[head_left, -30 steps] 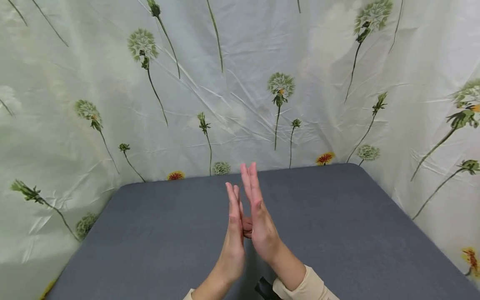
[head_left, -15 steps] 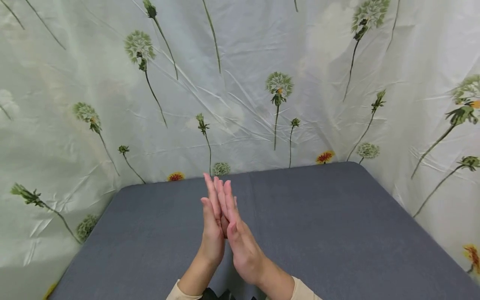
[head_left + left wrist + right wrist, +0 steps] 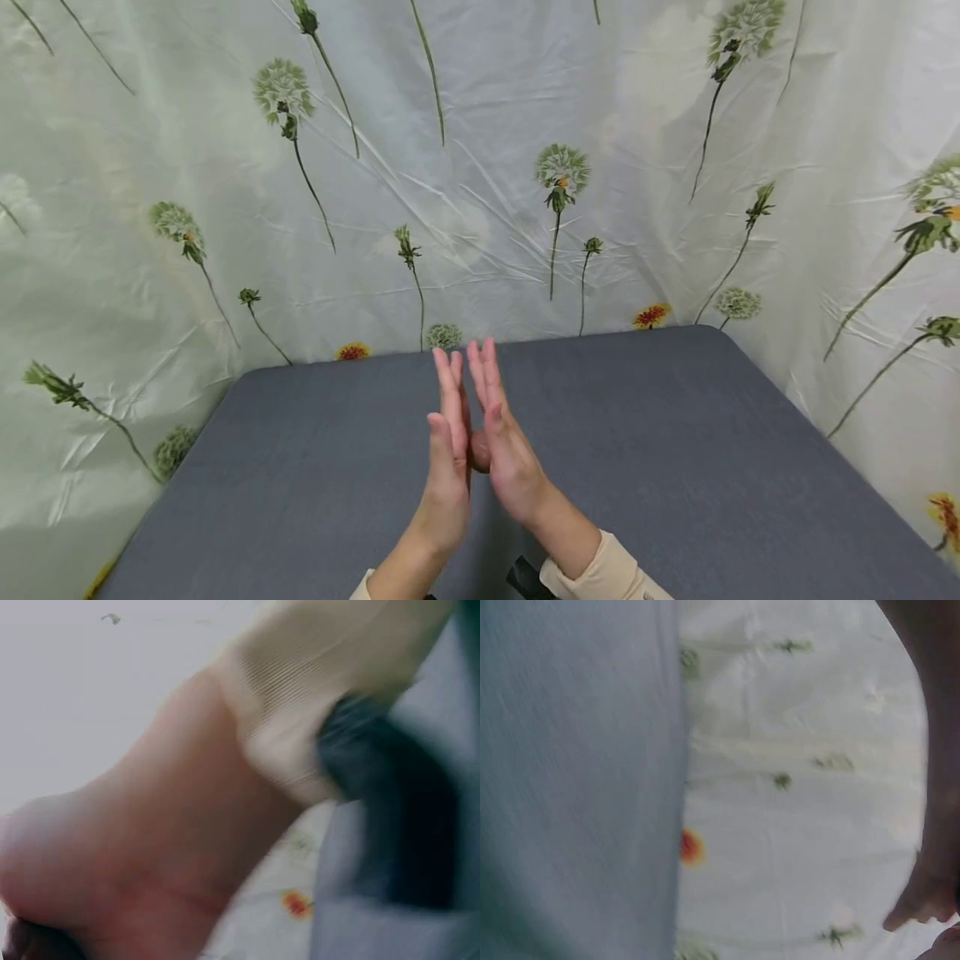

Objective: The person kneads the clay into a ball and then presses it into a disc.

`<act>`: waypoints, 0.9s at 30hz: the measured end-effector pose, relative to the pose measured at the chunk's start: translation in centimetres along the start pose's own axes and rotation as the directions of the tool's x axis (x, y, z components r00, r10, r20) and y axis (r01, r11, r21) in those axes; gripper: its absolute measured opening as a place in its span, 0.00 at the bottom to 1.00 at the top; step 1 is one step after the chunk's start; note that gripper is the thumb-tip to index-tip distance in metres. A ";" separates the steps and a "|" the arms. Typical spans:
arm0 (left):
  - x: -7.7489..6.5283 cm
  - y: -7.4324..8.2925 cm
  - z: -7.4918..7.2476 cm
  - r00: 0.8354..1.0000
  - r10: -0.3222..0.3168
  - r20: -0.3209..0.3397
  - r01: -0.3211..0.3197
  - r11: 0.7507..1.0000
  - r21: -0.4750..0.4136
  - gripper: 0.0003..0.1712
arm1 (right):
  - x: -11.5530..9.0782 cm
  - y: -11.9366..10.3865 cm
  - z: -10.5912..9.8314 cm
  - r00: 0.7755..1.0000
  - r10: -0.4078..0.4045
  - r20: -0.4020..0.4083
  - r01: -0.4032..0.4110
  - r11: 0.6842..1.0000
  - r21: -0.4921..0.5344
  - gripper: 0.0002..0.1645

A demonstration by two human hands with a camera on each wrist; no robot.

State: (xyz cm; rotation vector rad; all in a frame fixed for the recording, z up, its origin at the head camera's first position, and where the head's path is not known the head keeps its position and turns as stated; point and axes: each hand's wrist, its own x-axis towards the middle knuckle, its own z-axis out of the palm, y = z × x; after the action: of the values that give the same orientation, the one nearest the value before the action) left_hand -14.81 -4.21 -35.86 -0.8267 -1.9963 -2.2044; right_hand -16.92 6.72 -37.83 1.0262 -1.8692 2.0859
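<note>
In the head view my left hand [image 3: 444, 492] and right hand [image 3: 517, 467] face each other palm to palm over the table. Their fingers are straight and point away from me, with a narrow gap between the fingertips. A rounded brown lump [image 3: 480, 452] shows between the palms, mostly hidden; I cannot tell what it is. The left wrist view holds a blurred bare wrist [image 3: 187, 795] below a beige sleeve [image 3: 300, 682], with a dark brown shape [image 3: 37, 941] in its lower corner. Part of a shadowed hand [image 3: 926, 889] enters the right wrist view at the right edge.
A grey, cloth-like table top [image 3: 637, 442] spreads beneath the hands. Behind and beside it hangs a pale curtain [image 3: 480, 192] printed with dandelions. A black device [image 3: 528, 577] sits at the right cuff [image 3: 600, 571].
Both hands, palms facing, shifted left and then back toward the right. The fingertips, uneven at first with the right hand's farther forward, now lie nearly level.
</note>
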 end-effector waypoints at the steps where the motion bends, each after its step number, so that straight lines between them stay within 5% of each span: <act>1: 0.1 0.1 -0.4 0.999 0.013 -0.034 -0.013 1.000 0.011 0.40 | -0.2 0.1 0.5 1.000 0.014 0.017 -0.014 1.000 -0.002 0.37; 5: 0.5 -0.1 -1.6 0.994 -0.012 -0.112 0.010 1.000 -0.021 0.42 | -0.8 -0.4 2.3 0.997 -0.058 0.054 0.060 0.997 -0.042 0.36; 10: 0.4 -1.0 -1.2 0.996 -0.079 -0.031 0.076 0.993 -0.092 0.40 | -0.5 -2.2 1.8 0.980 -0.193 0.053 0.197 0.977 -0.085 0.38; 18: -0.5 0.8 0.7 0.992 0.043 0.118 -0.035 0.997 -0.074 0.38 | 0.5 -1.0 -1.4 0.999 -0.044 -0.013 0.045 0.999 0.012 0.40; 22: 0.1 1.3 -0.2 0.998 0.064 0.026 -0.064 0.998 -0.010 0.39 | 0.3 -0.3 -0.5 1.000 0.000 0.010 0.000 1.000 -0.018 0.39; 27: 1.0 0.6 -2.0 0.995 0.014 -0.096 -0.017 0.999 -0.039 0.40 | -0.5 -0.8 1.7 0.990 -0.076 0.118 0.089 0.990 -0.107 0.37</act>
State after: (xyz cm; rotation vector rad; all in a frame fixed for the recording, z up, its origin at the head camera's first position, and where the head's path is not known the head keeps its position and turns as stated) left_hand -16.16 -5.91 -34.90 -0.7237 -1.9029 -2.2370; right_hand -15.50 5.51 -37.48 1.1964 -1.9360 1.8902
